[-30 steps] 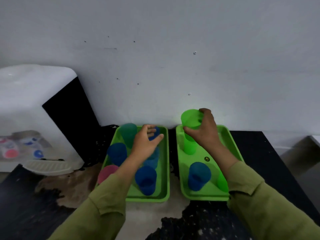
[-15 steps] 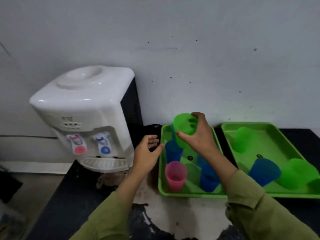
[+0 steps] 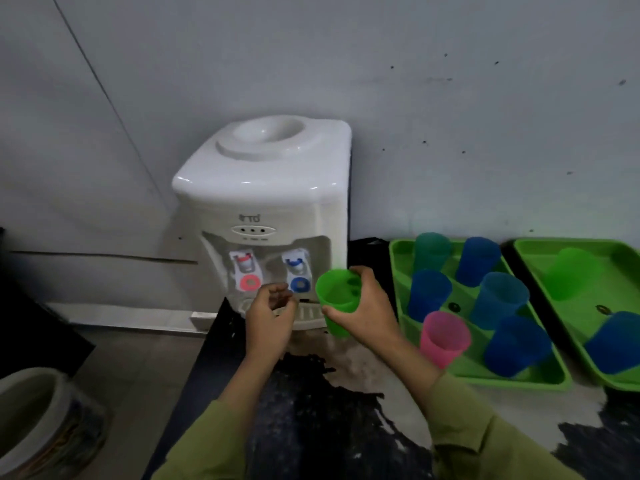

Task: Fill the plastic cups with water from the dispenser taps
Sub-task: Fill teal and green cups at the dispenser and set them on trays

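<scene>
A white water dispenser (image 3: pixel 270 188) stands on the counter with a red tap (image 3: pixel 245 268) and a blue tap (image 3: pixel 297 270) above its drip tray (image 3: pixel 304 311). My right hand (image 3: pixel 370 313) grips a green cup (image 3: pixel 334 297), upright, just right of the blue tap. My left hand (image 3: pixel 268 315) hovers in front of the drip tray with fingers curled and nothing in it. A green tray (image 3: pixel 460 375) to the right holds blue cups (image 3: pixel 498 296), a teal cup (image 3: pixel 433 249) and a pink cup (image 3: pixel 445 336).
A second green tray (image 3: pixel 585 317) at far right carries a green cup (image 3: pixel 568 277) and a blue cup (image 3: pixel 616 344). The dark counter (image 3: pixel 311 410) has a worn pale patch. A round container (image 3: pixel 38 420) sits on the floor at lower left.
My right hand has carried the green cup from over the trays leftward to the blue tap. My left hand moved from the cups to the drip tray. The view swung left.
</scene>
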Motion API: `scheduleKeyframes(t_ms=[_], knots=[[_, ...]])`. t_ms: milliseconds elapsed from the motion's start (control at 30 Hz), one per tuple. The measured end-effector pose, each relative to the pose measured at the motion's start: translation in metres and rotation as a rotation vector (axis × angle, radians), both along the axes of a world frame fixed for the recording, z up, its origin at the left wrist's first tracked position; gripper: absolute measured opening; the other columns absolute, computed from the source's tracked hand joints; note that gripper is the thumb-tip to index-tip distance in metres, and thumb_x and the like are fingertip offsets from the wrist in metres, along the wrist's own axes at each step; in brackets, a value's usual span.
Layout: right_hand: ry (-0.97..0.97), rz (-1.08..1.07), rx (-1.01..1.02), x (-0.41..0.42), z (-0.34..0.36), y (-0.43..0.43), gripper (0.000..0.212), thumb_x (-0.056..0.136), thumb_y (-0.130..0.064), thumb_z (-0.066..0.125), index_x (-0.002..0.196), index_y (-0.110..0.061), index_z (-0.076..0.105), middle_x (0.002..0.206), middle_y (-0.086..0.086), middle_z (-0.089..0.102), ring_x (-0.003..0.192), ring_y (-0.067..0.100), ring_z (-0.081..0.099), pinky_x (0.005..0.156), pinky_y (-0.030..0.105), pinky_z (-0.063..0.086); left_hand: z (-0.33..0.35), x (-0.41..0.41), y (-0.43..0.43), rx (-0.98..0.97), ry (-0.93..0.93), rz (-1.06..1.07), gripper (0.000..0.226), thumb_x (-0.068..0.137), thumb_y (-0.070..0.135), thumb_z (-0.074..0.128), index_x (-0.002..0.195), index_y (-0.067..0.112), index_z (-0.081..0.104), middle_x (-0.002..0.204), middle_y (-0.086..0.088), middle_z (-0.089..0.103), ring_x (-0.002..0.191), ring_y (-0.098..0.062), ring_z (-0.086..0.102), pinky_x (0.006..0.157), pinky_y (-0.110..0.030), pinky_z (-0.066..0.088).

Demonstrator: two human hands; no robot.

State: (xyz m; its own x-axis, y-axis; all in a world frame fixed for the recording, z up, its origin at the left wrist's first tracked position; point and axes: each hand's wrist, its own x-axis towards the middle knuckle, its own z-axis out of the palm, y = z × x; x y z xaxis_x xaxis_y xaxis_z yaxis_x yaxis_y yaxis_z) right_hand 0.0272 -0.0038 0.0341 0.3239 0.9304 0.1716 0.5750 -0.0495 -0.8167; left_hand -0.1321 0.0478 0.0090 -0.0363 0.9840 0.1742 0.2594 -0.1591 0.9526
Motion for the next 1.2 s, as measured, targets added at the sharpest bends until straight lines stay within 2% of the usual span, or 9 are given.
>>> scheduleKeyframes(t_ms=[167,233,333,467,533,767,933,1067,1200], knots=[[-0.001,0.074,-0.067,-0.05,-0.022,0.01,0.079,0.06,-0.037,0.079,0.126,-0.016,0.041,0.119,0.006,0.057,0.109,0.021,0.055,0.081,0.016,0.036,0.004,-0.043,0.018,0.002,-0.005,0.078,0.019,0.082,0.004,0.065,0.095,0.016,0.06,0.085,-0.001,0.066,0.074,-0.005,0.062,0.069,-0.015,0.045],[0.0,0.105,-0.108,-0.068,-0.029,0.016,0.081,0.061,-0.038,0.079,0.129,-0.017,0.039,0.122,0.005,0.054,0.111,0.021,0.054,0.086,0.021,0.04,0.007,-0.058,0.029,0.017,0.014,0.111,0.018,0.082,0.004,0.065,0.094,0.016,0.059,0.083,-0.001,0.065,0.071,-0.006,0.061,0.065,-0.011,0.044],[0.028,0.146,-0.148,-0.09,-0.04,0.025,0.085,0.063,-0.036,0.08,0.132,-0.017,0.036,0.125,0.006,0.051,0.113,0.021,0.051,0.083,0.018,0.035,0.011,-0.077,0.045,0.042,0.043,0.159,0.022,0.08,0.003,0.066,0.099,0.011,0.058,0.087,-0.006,0.065,0.072,-0.012,0.06,0.062,-0.005,0.044],[0.071,0.168,-0.17,-0.111,-0.051,0.041,0.082,0.065,-0.029,0.08,0.132,-0.014,0.035,0.127,0.007,0.047,0.116,0.02,0.048,0.081,0.011,0.028,0.013,-0.094,0.066,0.03,0.055,0.216,0.046,0.08,0.007,0.068,0.121,0.003,0.047,0.116,-0.018,0.055,0.095,-0.024,0.059,0.084,-0.033,0.05],[0.072,0.16,-0.176,-0.118,-0.054,0.05,0.082,0.066,-0.028,0.079,0.133,-0.012,0.034,0.127,0.009,0.046,0.116,0.021,0.047,0.084,0.012,0.029,0.015,-0.1,0.076,0.024,0.072,0.208,0.053,0.082,0.011,0.067,0.128,0.004,0.043,0.126,-0.017,0.05,0.106,-0.026,0.056,0.093,-0.038,0.047],[0.116,0.111,-0.085,-0.133,-0.049,0.077,0.06,0.07,-0.019,0.075,0.12,-0.01,0.042,0.115,0.009,0.048,0.104,0.018,0.049,0.08,0.017,0.033,0.014,-0.103,0.089,0.01,0.086,0.114,0.054,0.087,0.014,0.062,0.135,0.007,0.039,0.136,-0.013,0.046,0.121,-0.023,0.049,0.09,-0.024,0.04],[0.124,0.083,-0.053,-0.136,-0.044,0.091,0.065,0.074,-0.019,0.074,0.128,-0.009,0.04,0.124,0.01,0.045,0.114,0.021,0.046,0.092,0.02,0.036,0.012,-0.103,0.093,0.032,0.063,0.051,0.049,0.086,0.009,0.062,0.131,0.006,0.042,0.132,-0.013,0.05,0.119,-0.022,0.051,0.071,0.002,0.04],[0.117,0.079,-0.088,-0.139,-0.042,0.098,0.074,0.072,-0.017,0.076,0.132,-0.01,0.033,0.13,0.011,0.043,0.12,0.024,0.044,0.103,0.033,0.038,0.009,-0.102,0.093,0.054,0.061,0.046,0.05,0.085,0.007,0.062,0.13,0.005,0.041,0.133,-0.012,0.047,0.117,-0.019,0.049,0.068,0.004,0.04],[0.145,0.072,-0.093,-0.143,-0.042,0.098,0.073,0.072,-0.014,0.076,0.13,-0.009,0.032,0.129,0.01,0.042,0.119,0.023,0.045,0.102,0.031,0.039,0.007,-0.101,0.093,0.057,0.034,0.053,0.05,0.085,0.006,0.062,0.13,0.005,0.04,0.134,-0.013,0.045,0.115,-0.016,0.047,0.067,0.004,0.04]])
